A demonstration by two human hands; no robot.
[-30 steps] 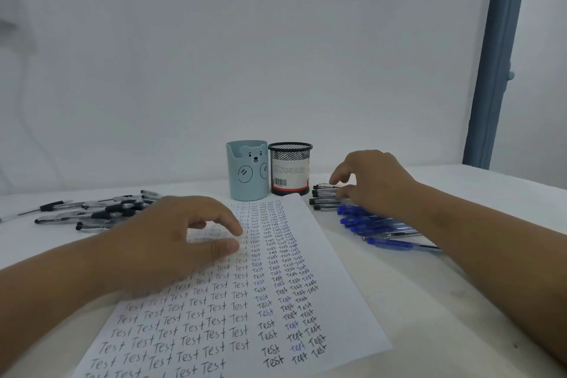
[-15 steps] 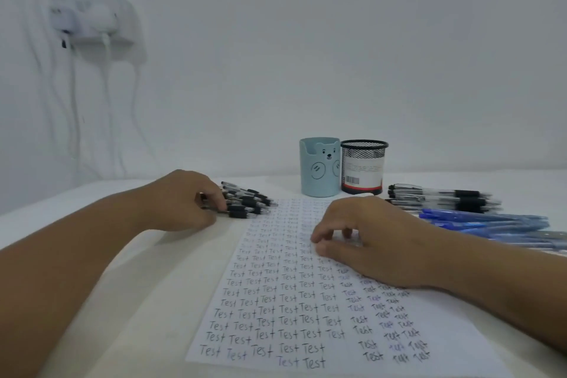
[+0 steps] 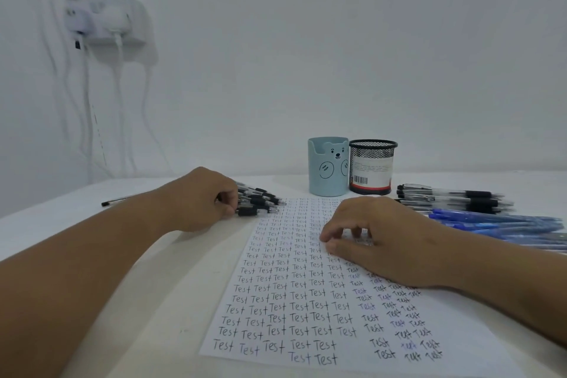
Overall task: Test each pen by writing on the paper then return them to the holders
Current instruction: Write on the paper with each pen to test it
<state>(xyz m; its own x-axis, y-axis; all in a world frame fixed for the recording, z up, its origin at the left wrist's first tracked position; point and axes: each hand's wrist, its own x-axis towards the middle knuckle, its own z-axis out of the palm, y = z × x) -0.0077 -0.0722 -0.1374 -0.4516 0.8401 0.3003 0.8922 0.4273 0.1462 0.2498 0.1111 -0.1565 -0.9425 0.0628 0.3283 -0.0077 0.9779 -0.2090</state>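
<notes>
- While the right hand (image 3: 380,239) rests on the paper (image 3: 306,285) with fingers loosely curled and holding nothing, the left hand (image 3: 205,199) lies curled at the near end of a pile of black pens (image 3: 260,201), fingertips touching them; whether it grips one I cannot tell
- paper lies flat on the table (image 3: 153,285), covered in rows of "Test"
- blue bear holder (image 3: 327,167) and black mesh holder (image 3: 372,167) stand side by side behind the paper
- more black pens (image 3: 454,198) and blue pens (image 3: 497,222) lie to the right
- one stray pen (image 3: 115,201) lies far left

Home desk: white table (image 3: 153,301), wall socket (image 3: 104,21).
</notes>
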